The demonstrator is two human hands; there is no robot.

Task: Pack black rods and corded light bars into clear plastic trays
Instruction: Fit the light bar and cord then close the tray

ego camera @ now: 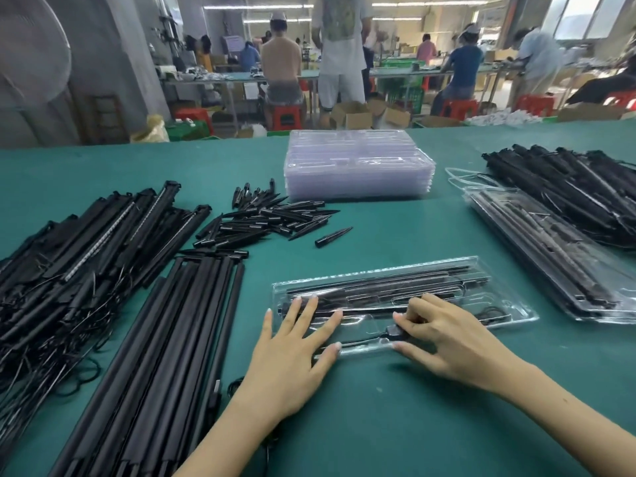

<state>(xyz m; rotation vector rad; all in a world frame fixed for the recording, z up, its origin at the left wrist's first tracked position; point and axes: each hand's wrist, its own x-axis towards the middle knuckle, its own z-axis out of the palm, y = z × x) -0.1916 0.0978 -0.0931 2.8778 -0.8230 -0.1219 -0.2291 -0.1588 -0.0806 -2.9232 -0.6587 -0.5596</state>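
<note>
Right hand (444,333) curls over the near half of the tray (509,313), thumb and fingertips pinching a small black plug (395,330) on a cord, low in the tray's front compartment. Left hand (292,349) lies flat, fingers straight and spread, pressing the tray's left end; fingertips sit on the black bars (378,287) packed inside, thumb at the near rim. The tray lies just in front of the person on the green table (378,425), long side left to right, tilted a little up to the right. Bars fill its far slots lengthwise; a coil of cord (490,313) shows in the right end.

Left of the tray, a bundle of plain black rods (165,356) runs diagonally toward the near edge. Further left, a big heap of corded light bars (79,263), cords tangled at the near side. Behind the rods, a loose pile of short black spikes (272,218), one spike (333,236) lying apart to the right. At the table's far middle, a stack of empty trays (358,166). On the right, filled trays (550,256) stacked at an angle, and beyond them another heap of light bars (568,180).

Background: workers on red stools (285,115) at benches, cardboard boxes (351,115) on the floor, a fan (31,53) top left.
</note>
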